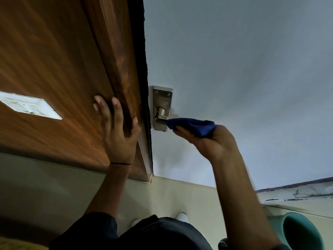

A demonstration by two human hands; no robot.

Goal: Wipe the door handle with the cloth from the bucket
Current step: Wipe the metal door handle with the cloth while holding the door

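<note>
A silver door handle [161, 112] on a steel backplate sits on the pale grey door [234, 69], close to the door's edge. My right hand [210, 141] is shut on a dark blue cloth [192, 126], and the cloth wraps the handle's lever, hiding most of it. My left hand [117, 127] lies flat with fingers spread against the wooden frame [72, 69], its thumb hooked round the frame's edge beside the handle. A teal bucket [302, 231] stands on the floor at the lower right, partly cut off by the picture's edge.
A white switch plate [30, 105] is set into the wooden panel at the left. Cream floor tiles [180, 195] run below the door. My white shoes [182, 217] and dark clothing show at the bottom. A scuffed wall base [306, 192] lies to the right.
</note>
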